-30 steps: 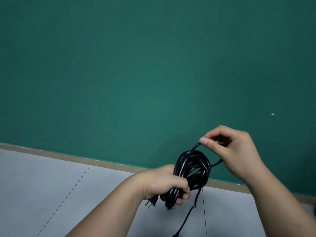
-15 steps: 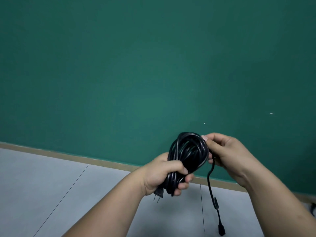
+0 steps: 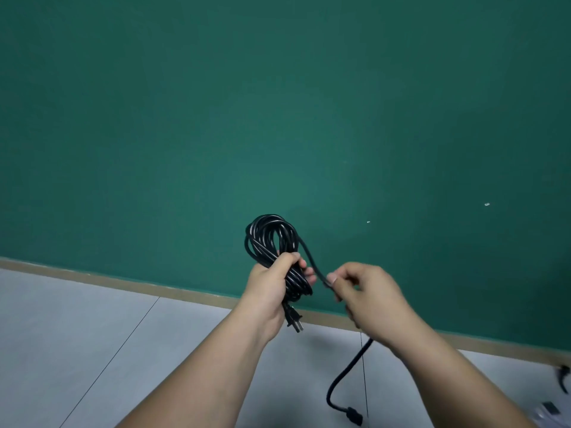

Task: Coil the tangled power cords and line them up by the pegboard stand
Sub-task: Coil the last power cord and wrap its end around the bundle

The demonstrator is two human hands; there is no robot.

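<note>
Head camera: we hold the black power cord (image 3: 268, 239) up in front of the green wall (image 3: 278, 103). Most of it is wound into a bundle that our left hand (image 3: 270, 284) grips with curled fingers, the plug (image 3: 294, 320) poking out below. Our right hand (image 3: 366, 293) pinches the free tail (image 3: 350, 366), which hangs toward the floor (image 3: 92, 350). We judge this cord nearly coiled; the last loops remain, and no pegboard stand is in view for lining up.

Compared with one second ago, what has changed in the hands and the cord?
The right hand has come down from the top of the coil and pulled away to the right, pinching the free strand. The left hand still grips the coil, plug hanging below it.
</note>
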